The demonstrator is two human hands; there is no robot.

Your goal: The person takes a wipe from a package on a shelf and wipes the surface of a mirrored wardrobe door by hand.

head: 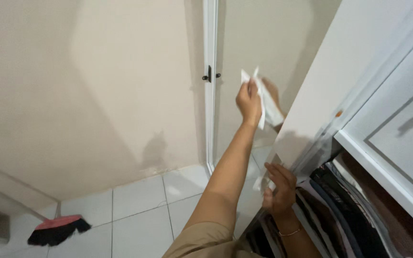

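Observation:
My left hand (248,99) is stretched out and up, pinching a crumpled white tissue (266,108) against the glossy face of an open white wardrobe door (321,81). A faint reflection of the hand shows in that face. Lower down, my right hand (279,187), with a thin bracelet on the wrist, curls its fingers around the door's edge. A small white scrap shows beside its fingers.
Dark folded clothes (340,205) are stacked inside the wardrobe at the lower right. A white-framed room door with a small black latch (209,74) stands behind. A pink broom with black bristles (57,229) lies on the white tiled floor (139,220) by the beige wall.

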